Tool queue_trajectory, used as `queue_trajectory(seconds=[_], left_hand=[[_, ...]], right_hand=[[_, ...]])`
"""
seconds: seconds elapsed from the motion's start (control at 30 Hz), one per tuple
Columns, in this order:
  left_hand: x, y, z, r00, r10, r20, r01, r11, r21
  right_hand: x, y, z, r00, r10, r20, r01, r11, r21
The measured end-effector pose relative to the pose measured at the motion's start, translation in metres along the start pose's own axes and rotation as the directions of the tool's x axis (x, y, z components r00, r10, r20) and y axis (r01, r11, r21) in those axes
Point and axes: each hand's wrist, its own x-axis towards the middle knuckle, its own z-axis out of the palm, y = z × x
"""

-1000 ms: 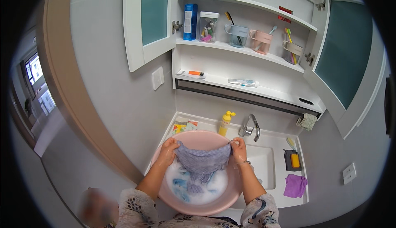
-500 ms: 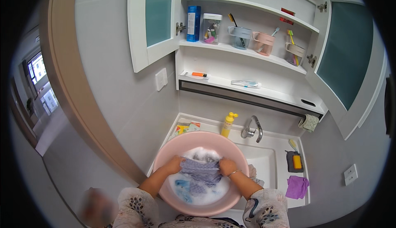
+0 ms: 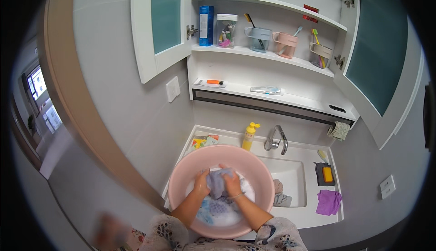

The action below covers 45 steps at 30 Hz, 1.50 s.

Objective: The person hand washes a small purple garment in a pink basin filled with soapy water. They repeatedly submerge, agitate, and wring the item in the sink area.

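Observation:
A large pink basin holds white suds and wet cloth. My left hand grips one side of a bunched grey-purple cloth, and my right hand grips the other side, both low inside the basin. Below the hands, a patterned part of purple cloth trails into the foam. A light blue cloth lies in the suds toward the near left. The fingers are partly hidden by the cloth and slightly blurred.
A white sink with grey and beige cloths lies right of the basin. Behind stand a yellow pump bottle and a faucet. A purple cloth and yellow soap lie farther right. Above, an open cabinet holds cups.
My hands have drawn closer together. The cloth, spread wide between them before, is now bunched up. The view has shifted slightly.

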Motion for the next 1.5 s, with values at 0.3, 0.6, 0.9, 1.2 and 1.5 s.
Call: queue_trajectory(seconds=[0.3,0.6,0.9,1.2,1.5], left_hand=[[-0.022,-0.031,0.001,0.949,-0.078,-0.306,0.164,0.951,0.264],[0.020,-0.042,-0.049,0.950,-0.177,-0.258,0.219,0.965,0.144],[-0.014,-0.002,-0.013,0.972,-0.186,0.145,-0.052,0.432,0.900],[-0.042,0.002,0.056,0.998,-0.068,-0.004,0.068,0.990,0.126],[-0.029,-0.021,0.016,0.963,-0.228,0.146,0.203,0.964,0.171]], right_hand=[[0.006,0.027,0.002,0.975,-0.071,-0.211,-0.062,0.825,-0.561],[-0.015,-0.013,0.018,0.972,-0.182,0.152,0.232,0.591,-0.773],[0.047,0.024,-0.070,0.943,-0.155,-0.296,-0.053,0.805,-0.591],[-0.028,0.010,0.029,0.855,-0.489,0.173,0.504,0.703,-0.501],[0.011,0.030,0.007,0.973,-0.183,-0.141,0.024,0.686,-0.727]])
